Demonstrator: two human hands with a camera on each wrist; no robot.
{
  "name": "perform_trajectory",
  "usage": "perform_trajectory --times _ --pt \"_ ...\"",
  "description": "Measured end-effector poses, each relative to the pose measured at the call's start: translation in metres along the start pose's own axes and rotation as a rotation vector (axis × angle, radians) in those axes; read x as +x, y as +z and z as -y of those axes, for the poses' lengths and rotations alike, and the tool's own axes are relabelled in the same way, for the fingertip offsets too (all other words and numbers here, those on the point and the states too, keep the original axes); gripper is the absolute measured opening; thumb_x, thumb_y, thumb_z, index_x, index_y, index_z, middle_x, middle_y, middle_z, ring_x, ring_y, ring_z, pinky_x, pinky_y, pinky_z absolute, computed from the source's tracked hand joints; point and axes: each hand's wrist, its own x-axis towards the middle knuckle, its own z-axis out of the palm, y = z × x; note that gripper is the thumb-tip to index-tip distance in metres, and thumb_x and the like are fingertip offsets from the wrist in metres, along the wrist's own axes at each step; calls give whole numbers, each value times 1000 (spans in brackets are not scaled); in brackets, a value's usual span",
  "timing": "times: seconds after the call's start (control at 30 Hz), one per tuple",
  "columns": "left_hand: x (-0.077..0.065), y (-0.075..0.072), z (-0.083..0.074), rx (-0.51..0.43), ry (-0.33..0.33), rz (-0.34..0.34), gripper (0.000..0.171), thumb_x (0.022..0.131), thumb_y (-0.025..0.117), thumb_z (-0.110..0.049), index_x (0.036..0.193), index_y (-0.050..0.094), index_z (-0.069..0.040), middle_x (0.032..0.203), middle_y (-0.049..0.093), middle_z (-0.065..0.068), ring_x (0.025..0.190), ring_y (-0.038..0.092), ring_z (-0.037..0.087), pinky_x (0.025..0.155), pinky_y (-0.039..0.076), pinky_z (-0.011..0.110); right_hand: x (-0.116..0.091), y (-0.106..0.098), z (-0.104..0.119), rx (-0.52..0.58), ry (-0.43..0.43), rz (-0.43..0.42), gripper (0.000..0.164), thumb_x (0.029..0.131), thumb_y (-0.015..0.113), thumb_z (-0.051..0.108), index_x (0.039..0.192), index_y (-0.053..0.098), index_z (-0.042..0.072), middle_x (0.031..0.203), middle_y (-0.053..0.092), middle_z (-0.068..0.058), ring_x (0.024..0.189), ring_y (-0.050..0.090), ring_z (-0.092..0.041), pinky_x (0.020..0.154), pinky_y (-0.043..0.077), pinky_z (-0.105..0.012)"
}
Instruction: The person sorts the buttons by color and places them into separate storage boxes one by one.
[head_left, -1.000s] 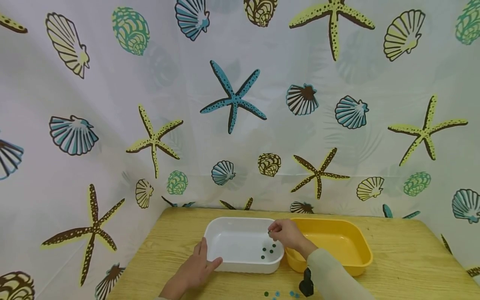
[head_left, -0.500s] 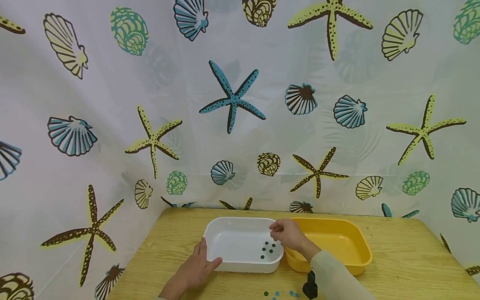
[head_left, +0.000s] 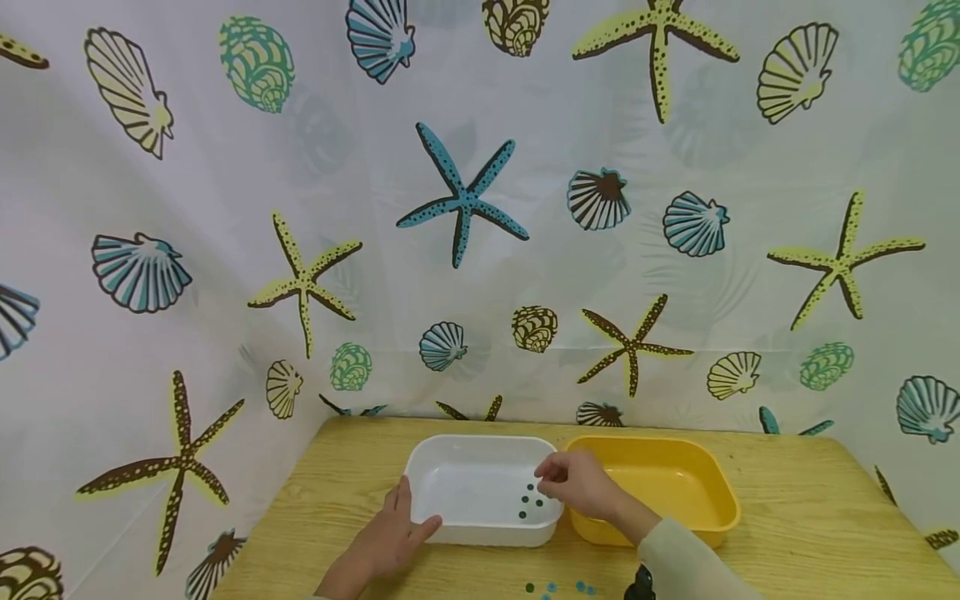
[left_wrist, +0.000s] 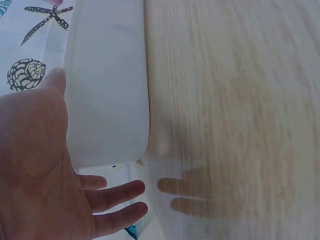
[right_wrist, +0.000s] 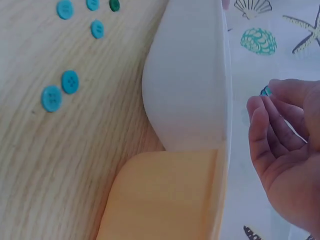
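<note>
At the near left corner of the white plastic tray [head_left: 450, 492], my left hand [head_left: 384, 537] rests with its fingers extended. Its thumb touches the rim in the left wrist view, and the other fingers [left_wrist: 117, 196] lie out past the tray's end. My right hand [head_left: 581, 485] hangs over the tray's right end, its fingers loosely bent. Nothing is plainly held between them; a small teal patch behind the fingertips in the right wrist view may be curtain pattern. Several dark green buttons [head_left: 525, 499] lie in the tray's right part, some perhaps hidden by the hand.
A yellow tray [head_left: 723, 500] stands against the white tray's right side. On the wooden table before them lie several blue buttons [right_wrist: 51, 98] and a green button [head_left: 530, 587]. A curtain [head_left: 510, 375] printed with shells and starfish hangs around the table.
One second ago my right fingers pinched a dark button; half a second ago another button lay in the white tray. My right hand has since shifted slightly nearer me. The left hand stays put.
</note>
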Motion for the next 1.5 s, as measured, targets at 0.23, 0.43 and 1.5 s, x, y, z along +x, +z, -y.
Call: perform_trajectory --times 0.23,0.43,1.5 --pt "0 0 0 0 -12 9 94 95 47 -53 143 9 17 144 21 37 119 45 45 96 38 55 -19 4 12 12 -59 77 9 89 66 10 95 67 3 81 62 4 72 55 -12 64 48 -22" --pt "0 -1 0 -3 -10 13 93 95 47 -53 143 9 17 144 20 37 118 45 46 95 38 55 -32 11 12 20 -98 140 6 89 67 12 93 69 9 80 64 6 70 57 -7 64 48 -22" --pt "-1 -1 0 -20 3 15 93 95 47 -52 143 8 18 144 19 37 116 48 44 95 38 54 -43 54 -33 -4 -140 396 13 87 69 17 99 73 14 87 62 12 78 58 -2 67 51 -23"
